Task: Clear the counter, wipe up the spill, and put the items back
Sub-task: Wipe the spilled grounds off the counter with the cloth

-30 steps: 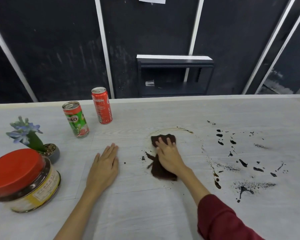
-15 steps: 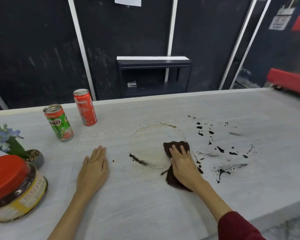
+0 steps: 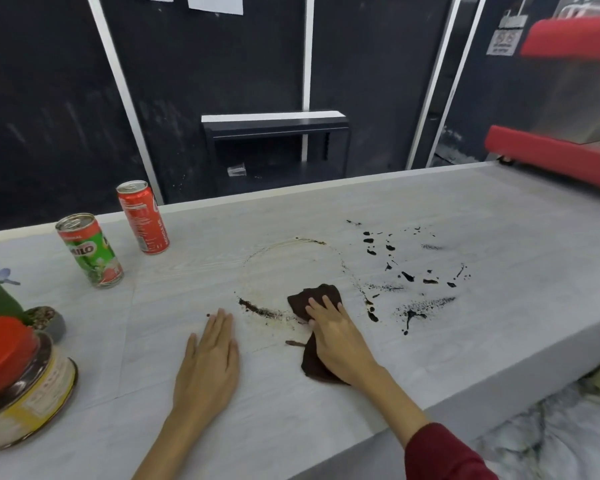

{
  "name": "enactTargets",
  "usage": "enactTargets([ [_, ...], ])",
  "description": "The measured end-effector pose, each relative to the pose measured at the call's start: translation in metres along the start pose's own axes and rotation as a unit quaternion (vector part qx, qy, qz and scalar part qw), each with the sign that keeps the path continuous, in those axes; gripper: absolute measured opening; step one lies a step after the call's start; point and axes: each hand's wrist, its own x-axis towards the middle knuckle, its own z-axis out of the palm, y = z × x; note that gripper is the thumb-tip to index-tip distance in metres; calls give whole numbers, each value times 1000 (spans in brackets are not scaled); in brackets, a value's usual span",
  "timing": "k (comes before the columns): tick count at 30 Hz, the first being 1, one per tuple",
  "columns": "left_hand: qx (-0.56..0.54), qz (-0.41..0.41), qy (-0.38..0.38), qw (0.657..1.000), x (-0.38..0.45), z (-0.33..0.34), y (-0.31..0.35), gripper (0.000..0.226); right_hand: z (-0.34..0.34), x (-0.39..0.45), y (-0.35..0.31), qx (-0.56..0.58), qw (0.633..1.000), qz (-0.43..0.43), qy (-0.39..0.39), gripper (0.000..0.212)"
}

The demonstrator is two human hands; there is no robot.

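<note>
Dark red sleeve (image 3: pixel 444 455) on rt arm, lt forearm (image 3: pixel 160 441) bare

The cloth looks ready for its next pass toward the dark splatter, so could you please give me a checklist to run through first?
1. Right hand flat on the brown cloth: ok.
2. Left hand flat on the counter, clear of the spill: ok.
3. Cans upright, away from the wiping area: ok.
4. Dark splatter right of the cloth unwiped: not ok.
5. Smear left of the cloth remains: not ok.
6. Cloth saturation: cannot tell.
</note>
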Motion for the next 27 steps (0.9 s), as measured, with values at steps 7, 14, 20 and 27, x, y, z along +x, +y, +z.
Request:
enactTargets([
  [7, -12, -16, -9, 1000, -2, -4, 17, 51, -18, 1, 9, 182, 978, 72, 72, 36],
  [14, -59, 45, 22, 997, 26, 5, 94, 51, -65, 8, 61, 317, 936, 87, 125, 22],
  [20, -55, 60, 49, 995, 64, 26, 177, 51, -124, 13, 136, 336, 931, 45, 135, 24],
  [27, -67, 42, 52, 996, 74, 68, 246, 50, -204, 10, 245, 299, 943, 16, 145, 25],
])
